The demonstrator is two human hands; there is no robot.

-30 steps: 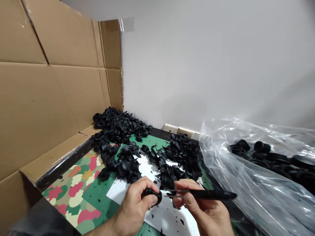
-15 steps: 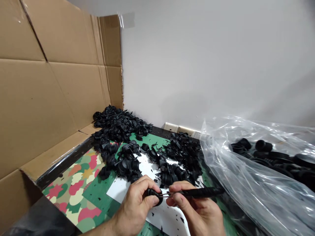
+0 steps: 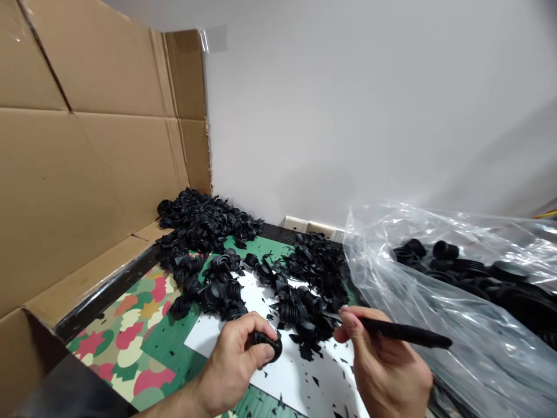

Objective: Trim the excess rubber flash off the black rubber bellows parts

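Observation:
My left hand (image 3: pixel 237 354) is closed round a small black ribbed rubber part (image 3: pixel 268 346), held just above a white sheet (image 3: pixel 300 377). My right hand (image 3: pixel 385 371) grips a black-handled tool (image 3: pixel 404 334) like a pen; its thin metal tip (image 3: pixel 329 316) points left at a heap of black rubber parts (image 3: pixel 300 310), a little apart from the held part. Black offcuts (image 3: pixel 310 351) lie scattered on the sheet between my hands.
A larger pile of black ribbed parts (image 3: pixel 204 223) lies at the back left against a cardboard wall (image 3: pixel 87 162). A clear plastic bag (image 3: pixel 439 302) with more black parts fills the right. A patterned green mat (image 3: pixel 130 319) covers the table, with a grey wall behind.
My right hand has drawn the tool away to the right, off the part in my left hand; its tip now points at the heap. The left hand has hardly moved.

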